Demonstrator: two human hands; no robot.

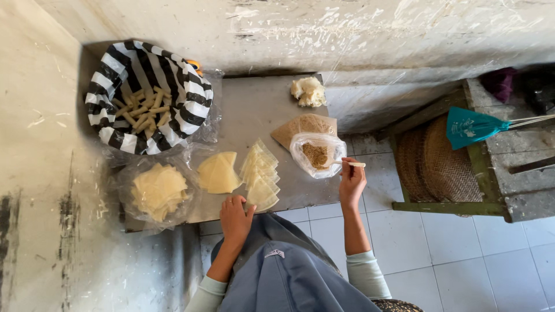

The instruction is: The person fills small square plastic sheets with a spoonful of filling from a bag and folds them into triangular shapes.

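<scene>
**Spoon in the filling bag, wrappers fanned at the near edge**

We see the right hand (351, 184) just off the near right corner of the surface (248, 110), its fingers pinched shut around the handle of a pale spoon (348, 164). The spoon's bowl end reaches into a clear plastic bag (317, 153) of brown crumbly filling that sits at the right edge. Behind that bag lies a brown paper sheet (303, 126) with more of the same brown stuff on it, and a lump of whitish dough (308, 91) sits at the far right corner.

The left hand (235, 218) rests at the near edge, fingers loosely curled and not closed on anything; its fingertips lie just beside, perhaps touching, the nearest piece of a fanned row of triangular wrappers (261, 176). To the left of that row lies a stack of folded yellow wrappers (218, 172), and at the near left corner a clear bag holds a pile of flat wrappers (157, 190).

At the far left corner stands a black-and-white striped bag (173, 75), open, with finished rolled sticks (141, 110) inside.

On the floor to the right we note a low wooden bench (491, 173) with woven mats and a teal hand fan (471, 127).
</scene>
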